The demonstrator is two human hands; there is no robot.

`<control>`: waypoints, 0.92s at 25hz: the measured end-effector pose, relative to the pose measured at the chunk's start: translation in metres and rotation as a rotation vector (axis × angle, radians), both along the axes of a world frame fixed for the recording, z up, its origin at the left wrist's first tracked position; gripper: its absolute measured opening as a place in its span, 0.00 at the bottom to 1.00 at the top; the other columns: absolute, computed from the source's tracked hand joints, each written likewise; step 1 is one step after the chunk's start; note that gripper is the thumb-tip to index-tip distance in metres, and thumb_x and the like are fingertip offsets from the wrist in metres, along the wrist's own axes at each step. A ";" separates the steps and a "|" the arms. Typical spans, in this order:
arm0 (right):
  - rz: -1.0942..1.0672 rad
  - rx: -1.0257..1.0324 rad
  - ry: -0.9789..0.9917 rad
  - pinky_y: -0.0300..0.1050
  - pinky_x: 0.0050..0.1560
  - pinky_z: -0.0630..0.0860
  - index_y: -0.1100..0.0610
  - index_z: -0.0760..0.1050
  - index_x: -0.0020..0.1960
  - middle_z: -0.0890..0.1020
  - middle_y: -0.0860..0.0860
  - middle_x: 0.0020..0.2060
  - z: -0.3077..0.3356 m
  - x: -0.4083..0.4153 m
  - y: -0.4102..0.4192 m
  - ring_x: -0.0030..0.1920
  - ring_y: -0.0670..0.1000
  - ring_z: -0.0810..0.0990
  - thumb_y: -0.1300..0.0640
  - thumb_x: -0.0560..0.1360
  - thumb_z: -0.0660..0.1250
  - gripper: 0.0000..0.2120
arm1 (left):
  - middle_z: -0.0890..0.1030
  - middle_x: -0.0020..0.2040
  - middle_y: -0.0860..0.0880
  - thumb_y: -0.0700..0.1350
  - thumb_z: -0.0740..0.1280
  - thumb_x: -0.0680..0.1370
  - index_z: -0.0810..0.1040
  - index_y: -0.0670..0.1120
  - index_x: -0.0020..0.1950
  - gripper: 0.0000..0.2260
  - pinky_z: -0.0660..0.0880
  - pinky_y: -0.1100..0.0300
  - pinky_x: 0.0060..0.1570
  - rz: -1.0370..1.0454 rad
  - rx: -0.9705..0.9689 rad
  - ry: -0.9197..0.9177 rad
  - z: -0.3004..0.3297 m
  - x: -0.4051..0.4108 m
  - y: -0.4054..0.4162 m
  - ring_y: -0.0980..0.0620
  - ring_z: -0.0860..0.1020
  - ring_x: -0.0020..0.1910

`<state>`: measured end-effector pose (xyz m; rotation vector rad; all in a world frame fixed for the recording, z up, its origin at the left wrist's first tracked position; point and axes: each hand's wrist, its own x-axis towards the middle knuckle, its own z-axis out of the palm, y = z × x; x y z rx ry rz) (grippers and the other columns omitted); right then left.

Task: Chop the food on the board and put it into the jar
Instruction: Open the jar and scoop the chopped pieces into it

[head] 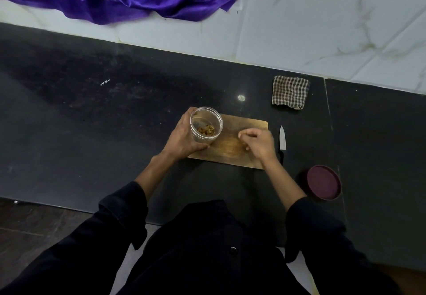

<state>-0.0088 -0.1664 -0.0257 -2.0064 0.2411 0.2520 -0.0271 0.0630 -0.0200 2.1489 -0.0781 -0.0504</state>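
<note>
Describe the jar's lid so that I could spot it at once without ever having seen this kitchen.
Start at the black stone counter and find the wooden chopping board under the person's hands. Right of it lies a small knife; nearer the counter's front edge, past the knife's handle, sits the round dark maroon lid. It is the only round, reddish thing there, lying apart from everything else.

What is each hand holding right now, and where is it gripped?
The left hand grips the clear jar round its side wall. The right hand has curled fingers over the board; what it pinches cannot be told.
</note>
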 end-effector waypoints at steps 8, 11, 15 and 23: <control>0.143 0.194 -0.170 0.38 0.37 0.78 0.59 0.83 0.53 0.85 0.50 0.41 0.053 0.015 0.053 0.39 0.44 0.83 0.61 0.75 0.72 0.08 | 0.71 0.62 0.55 0.46 0.80 0.60 0.62 0.58 0.65 0.40 0.74 0.55 0.56 0.006 -0.006 -0.003 0.002 -0.002 -0.002 0.55 0.72 0.61; 0.236 0.024 -0.239 0.40 0.42 0.81 0.59 0.82 0.57 0.85 0.51 0.43 0.051 0.016 0.071 0.39 0.44 0.84 0.61 0.76 0.71 0.10 | 0.72 0.61 0.56 0.46 0.80 0.61 0.62 0.60 0.64 0.39 0.75 0.54 0.56 -0.006 -0.021 -0.011 0.002 -0.003 -0.003 0.56 0.73 0.60; 0.174 -0.061 -0.300 0.34 0.38 0.78 0.56 0.83 0.48 0.83 0.44 0.37 0.048 0.014 0.066 0.36 0.41 0.81 0.61 0.74 0.73 0.04 | 0.71 0.62 0.55 0.47 0.81 0.60 0.62 0.58 0.65 0.40 0.75 0.52 0.57 -0.001 -0.008 -0.005 0.001 -0.003 -0.001 0.55 0.72 0.61; 0.095 0.020 -0.290 0.34 0.40 0.76 0.54 0.83 0.52 0.84 0.43 0.42 0.052 -0.016 0.023 0.42 0.40 0.81 0.56 0.76 0.71 0.06 | 0.72 0.61 0.57 0.45 0.80 0.62 0.65 0.53 0.66 0.38 0.72 0.63 0.56 -0.126 -0.018 -0.039 0.018 -0.007 -0.029 0.59 0.73 0.60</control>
